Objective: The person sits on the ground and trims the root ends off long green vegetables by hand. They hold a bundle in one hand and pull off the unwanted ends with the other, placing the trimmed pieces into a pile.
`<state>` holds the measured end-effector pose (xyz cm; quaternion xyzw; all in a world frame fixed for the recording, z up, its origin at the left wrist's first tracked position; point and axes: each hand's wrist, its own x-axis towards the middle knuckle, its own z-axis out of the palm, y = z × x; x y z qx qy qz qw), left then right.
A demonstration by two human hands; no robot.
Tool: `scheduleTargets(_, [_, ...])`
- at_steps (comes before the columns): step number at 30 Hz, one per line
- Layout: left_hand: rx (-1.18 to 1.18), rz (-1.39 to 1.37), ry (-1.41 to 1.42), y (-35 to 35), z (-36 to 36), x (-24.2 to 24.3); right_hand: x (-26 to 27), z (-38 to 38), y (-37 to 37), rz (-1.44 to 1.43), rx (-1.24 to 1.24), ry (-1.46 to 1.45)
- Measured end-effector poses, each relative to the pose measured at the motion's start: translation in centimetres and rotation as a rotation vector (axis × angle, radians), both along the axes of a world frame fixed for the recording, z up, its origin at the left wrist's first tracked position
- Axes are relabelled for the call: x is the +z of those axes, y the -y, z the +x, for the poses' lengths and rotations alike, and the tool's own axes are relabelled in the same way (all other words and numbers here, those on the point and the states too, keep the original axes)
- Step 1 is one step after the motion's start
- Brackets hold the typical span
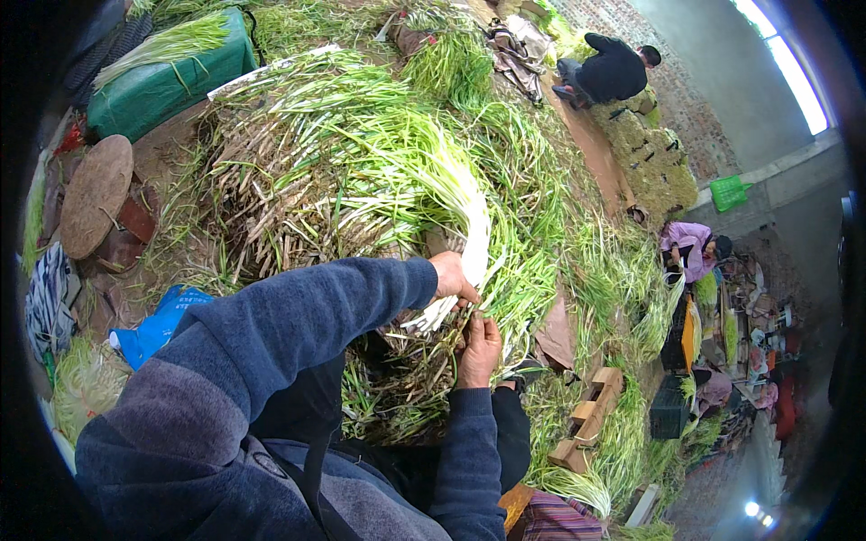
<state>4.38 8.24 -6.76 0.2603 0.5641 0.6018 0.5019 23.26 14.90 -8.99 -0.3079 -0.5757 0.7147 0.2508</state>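
Observation:
My left hand (452, 278) grips a bundle of long leafy greens (475, 237) near its white stem ends; these look like Chinese chives. The white stems curve upward, and their yellow-green leaves fan out to the upper left. Just below, my right hand (480, 345) has thumb and fingertips pinched on thin leaf strands beside the stem ends. Both hands are close together. Under and beyond them lies a large heap of loose greens (379, 149), mixed with brown, withered stalks (270, 223) on its left side.
A green covered block (169, 81) bears more greens at upper left. Left are a round board (97, 196) and a blue bag (162, 324). A wooden stand (587, 419) is at lower right. Several people work farther off, one in pink (689, 247) near crates (668, 406).

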Motion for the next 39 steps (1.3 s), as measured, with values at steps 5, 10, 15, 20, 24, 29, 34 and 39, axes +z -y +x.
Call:
scheduleTargets(5, [0.017,0.019,0.004,0.3,-0.1,0.7,2.6,-0.4,2.0,0.033,0.0,0.009])
scheduleTargets(10, [0.064,0.087,0.083,1.0,-0.2,2.0,3.6,0.1,2.8,0.222,0.084,0.173])
scheduleTargets(15, [0.104,0.094,0.153,1.3,-0.6,3.0,3.0,2.3,2.8,0.142,0.327,0.26])
scheduleTargets(20, [0.159,0.126,0.219,1.3,-0.9,3.5,2.3,3.6,2.5,0.471,0.543,0.521])
scheduleTargets(24, [0.161,0.088,0.235,1.4,-0.9,3.8,3.8,4.3,2.7,0.746,0.625,0.683])
scheduleTargets(29, [0.177,0.046,0.189,1.4,-0.8,4.1,4.9,4.7,4.1,0.841,0.82,0.708])
scheduleTargets(34, [0.226,0.061,0.239,1.4,-1.0,4.3,3.7,5.7,4.5,0.979,1.091,0.851])
scheduleTargets(39, [0.28,0.079,0.242,1.6,-1.7,4.8,1.2,8.5,5.8,1.055,1.257,1.035])
